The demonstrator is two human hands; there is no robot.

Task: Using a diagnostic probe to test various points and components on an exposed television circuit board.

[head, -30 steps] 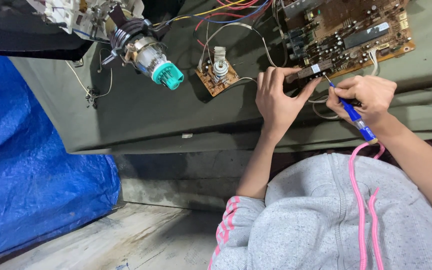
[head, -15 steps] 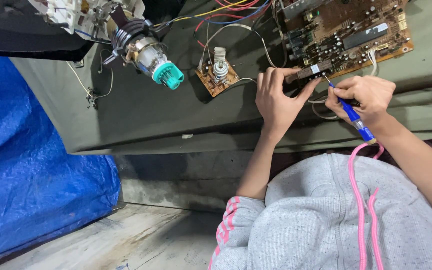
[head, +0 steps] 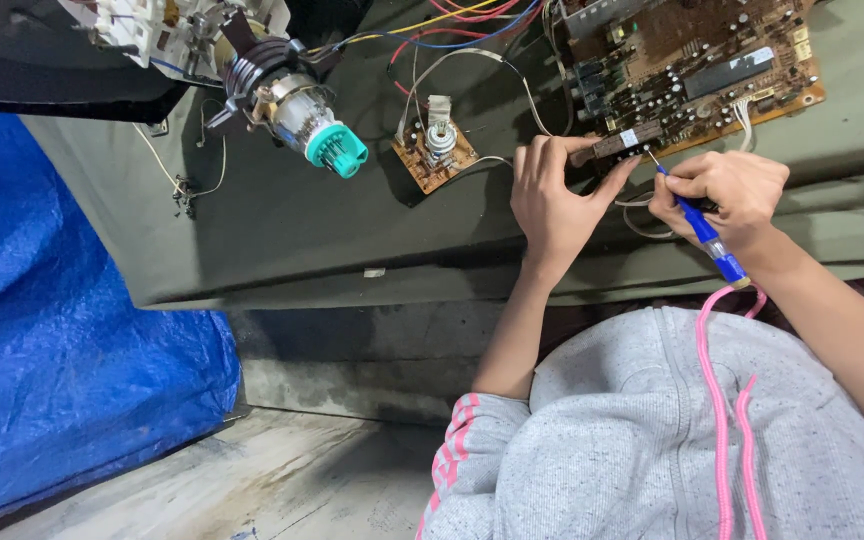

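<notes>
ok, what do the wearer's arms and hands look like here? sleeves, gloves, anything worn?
Both hands are bare: left hand, right hand, no gloves, rings or watch visible. Forearms are uncovered. The grey sweatshirt has its left sleeve pushed up, showing a pink-striped cuff. Pink drawstrings hang down the front.
</notes>
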